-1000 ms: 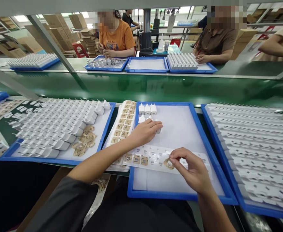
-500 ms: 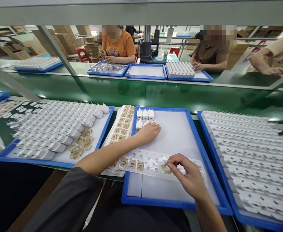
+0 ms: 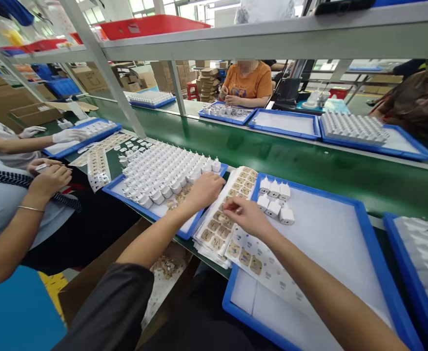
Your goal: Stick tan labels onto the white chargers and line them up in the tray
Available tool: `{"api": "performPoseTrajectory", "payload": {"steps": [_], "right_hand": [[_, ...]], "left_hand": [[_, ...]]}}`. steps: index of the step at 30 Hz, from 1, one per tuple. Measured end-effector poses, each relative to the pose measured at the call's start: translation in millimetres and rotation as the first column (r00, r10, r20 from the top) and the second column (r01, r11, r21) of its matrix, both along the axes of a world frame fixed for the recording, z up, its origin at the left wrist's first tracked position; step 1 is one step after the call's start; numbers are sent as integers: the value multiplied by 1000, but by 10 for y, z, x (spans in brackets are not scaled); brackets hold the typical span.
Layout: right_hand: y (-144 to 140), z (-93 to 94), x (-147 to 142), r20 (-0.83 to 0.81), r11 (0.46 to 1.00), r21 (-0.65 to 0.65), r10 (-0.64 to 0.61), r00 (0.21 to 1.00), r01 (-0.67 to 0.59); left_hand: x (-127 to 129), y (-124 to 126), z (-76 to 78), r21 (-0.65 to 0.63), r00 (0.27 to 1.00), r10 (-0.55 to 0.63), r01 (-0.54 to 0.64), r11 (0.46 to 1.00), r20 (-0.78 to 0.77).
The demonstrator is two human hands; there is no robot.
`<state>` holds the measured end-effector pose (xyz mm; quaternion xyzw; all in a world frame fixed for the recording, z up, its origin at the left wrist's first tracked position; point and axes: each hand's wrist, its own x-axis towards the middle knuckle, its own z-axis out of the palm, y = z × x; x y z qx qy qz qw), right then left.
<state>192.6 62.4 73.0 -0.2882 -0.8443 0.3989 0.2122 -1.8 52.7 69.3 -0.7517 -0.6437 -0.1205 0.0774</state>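
My left hand (image 3: 208, 189) is over the right edge of the left blue tray (image 3: 193, 225), beside rows of white plug chargers (image 3: 170, 170). Its fingers curl downward, and whatever they grip is hidden. Thumb and fingers drawn together, my right hand (image 3: 249, 217) hovers over a stack of brown sticker sheets (image 3: 217, 228); I cannot make out what is in its pinch. Below it, a mostly peeled clear sheet with a few brown stickers (image 3: 245, 257) lies across the right blue tray (image 3: 345, 200). Several white chargers (image 3: 273, 208) stand in that tray's far left corner.
Loose brown pieces (image 3: 179, 197) lie in the left tray. Another tray of white parts (image 3: 422, 263) is at far right. A green conveyor (image 3: 309, 165) runs behind, under a metal shelf (image 3: 235, 48). Co-workers sit at left and opposite; one has gloved hands (image 3: 69, 135).
The view has swung left. My left hand has gone from the right tray's chargers to the left tray's edge. My right hand has moved left over the sticker stack.
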Motion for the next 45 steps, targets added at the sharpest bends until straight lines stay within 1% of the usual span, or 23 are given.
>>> {"api": "performPoseTrajectory", "payload": {"steps": [2, 4, 6, 7, 8, 10, 14, 17, 20, 21, 22, 24, 25, 26, 27, 28, 30, 32, 33, 36, 39, 42, 45], "right_hand": [[87, -113, -498, 0, 1000, -2, 16, 1000, -16], [116, -207, -884, 18, 999, -1, 34, 999, -34], [118, -265, -1100, 46, 999, 15, 47, 998, -48], [121, -278, -1134, 57, 998, 29, 51, 997, -53], [130, -279, -1118, 64, 997, 46, 53, 997, -56], [168, -250, -943, 68, 995, 79, 49, 997, -54], [213, -146, -229, 99, 994, 107, -17, 995, 6], [82, -128, 320, 142, 995, 96, -33, 989, 20], [-163, -201, 671, 178, 995, 69, 56, 982, -69], [-246, -239, 738, 191, 993, 65, 84, 978, -98], [-320, -279, 785, 206, 991, 67, 100, 973, -116], [-434, -361, 837, 238, 987, 93, 109, 965, -135], [-472, -402, 849, 249, 984, 110, 109, 962, -140], [-497, -444, 856, 253, 982, 127, 107, 962, -142], [-513, -487, 862, 245, 980, 145, 102, 964, -140], [-522, -530, 866, 229, 977, 164, 94, 969, -134], [-528, -616, 873, 186, 972, 208, 70, 980, -109], [-532, -690, 882, 134, 961, 263, 50, 990, -84], [-534, -718, 887, 106, 954, 290, 47, 993, -77], [-540, -771, 900, 19, 936, 346, 58, 998, -61], [-540, -802, 891, -53, 934, 357, 52, 997, -29], [-540, -836, 855, -67, 927, 374, 21, 998, 6], [-528, -822, 848, -50, 926, 378, 23, 999, -2]], "left_hand": [[-350, -31, 5, 44, 984, 177, -176, 983, -1], [-616, -23, -25, 74, 941, 337, -337, 939, 6], [-780, 16, -90, 76, 898, 440, -439, 895, 7], [-826, 41, -133, 68, 886, 465, -464, 883, 4], [-852, 66, -178, 58, 879, 476, -476, 878, 0], [-862, 109, -267, 41, 877, 480, -479, 877, -5], [-838, 129, -369, 42, 885, 465, -465, 884, 18], [-814, 75, -365, 60, 919, 385, -390, 919, 87], [-698, -47, -313, 93, 939, 215, -247, 964, 267], [-625, -101, -291, 87, 918, 155, -199, 976, 365], [-535, -159, -270, 67, 874, 105, -154, 986, 475], [-317, -280, -230, -8, 740, 52, -63, 998, 670], [-199, -339, -213, -52, 683, 40, -3, 999, 729], [-82, -395, -198, -101, 653, 29, 72, 992, 757], [29, -446, -186, -152, 651, 14, 156, 976, 759], [132, -493, -177, -205, 671, -11, 242, 948, 741], [305, -570, -172, -318, 731, -81, 390, 864, 677], [438, -625, -189, -405, 789, -142, 450, 796, 598], [491, -645, -205, -433, 815, -165, 453, 780, 556], [609, -677, -252, -471, 868, -201, 426, 773, 455], [670, -680, -267, -491, 893, -203, 397, 775, 401], [689, -670, -262, -510, 906, -200, 381, 771, 374], [690, -665, -260, -511, 903, -195, 384, 769, 384]]}}
